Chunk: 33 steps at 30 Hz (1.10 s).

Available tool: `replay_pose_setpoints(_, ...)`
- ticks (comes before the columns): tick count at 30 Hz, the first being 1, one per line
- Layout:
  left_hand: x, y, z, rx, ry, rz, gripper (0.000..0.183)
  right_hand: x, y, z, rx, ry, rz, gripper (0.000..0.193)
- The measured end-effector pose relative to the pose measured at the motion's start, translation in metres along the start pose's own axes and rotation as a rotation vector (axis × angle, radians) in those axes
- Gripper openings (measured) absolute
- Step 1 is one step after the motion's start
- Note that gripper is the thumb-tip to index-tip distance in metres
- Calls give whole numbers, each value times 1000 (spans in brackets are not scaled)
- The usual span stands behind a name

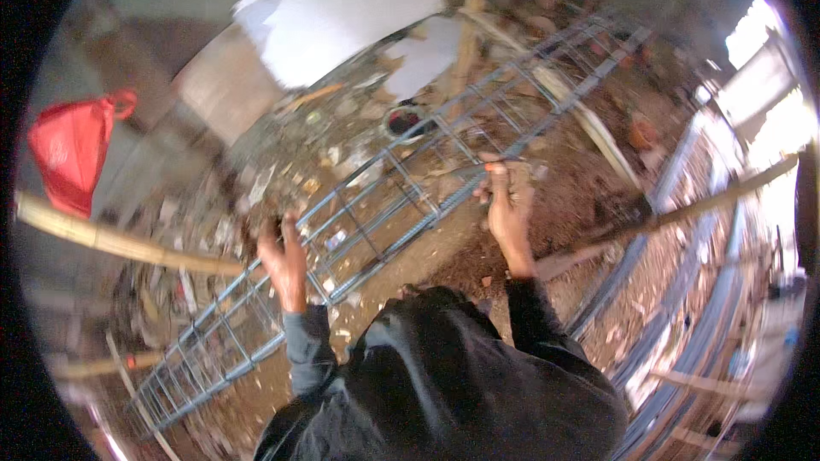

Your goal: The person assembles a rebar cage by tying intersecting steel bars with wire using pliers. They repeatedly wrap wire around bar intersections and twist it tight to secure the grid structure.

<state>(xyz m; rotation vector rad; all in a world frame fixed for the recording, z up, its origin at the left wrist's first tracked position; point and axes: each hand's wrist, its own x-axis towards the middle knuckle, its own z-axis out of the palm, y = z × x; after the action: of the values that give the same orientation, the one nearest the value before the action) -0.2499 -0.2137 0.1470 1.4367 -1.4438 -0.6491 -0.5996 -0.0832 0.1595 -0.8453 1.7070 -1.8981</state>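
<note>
A long cage of steel bars [401,196] with square ties lies slantwise across the dirt, from lower left to upper right. My left hand [282,260] grips one of its near long bars around the middle. My right hand [506,205] holds an upper bar farther right, fingers curled over it. Both sleeves are dark, and my dark jacket fills the bottom of the view.
A red plastic bag [73,149] hangs at left above a bamboo pole [120,243]. A white sheet [342,4] leans at the top. More steel bars [683,282] lie at right, crossed by a wooden pole [683,209]. Rubble and scraps cover the ground.
</note>
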Motion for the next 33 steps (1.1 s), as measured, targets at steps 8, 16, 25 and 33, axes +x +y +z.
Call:
replay_pose_setpoints(8, -17, -6, -41, 23, 22, -134, 39, 24, 62, 3, -527, -314, -168, 30)
replay_pose_setpoints(16, -41, -46, -27, 186, -52, -153, 43, 29, 105, 1, -798, -358, -223, 28)
replay_pose_setpoints(25, -39, -56, 119, 401, -264, -170, 42, 28, 116, 5, -955, -355, -249, 32)
replay_pose_setpoints(33, -48, -75, 143, 237, -117, -84, 32, 30, 123, 2, -1016, -386, -234, 39)
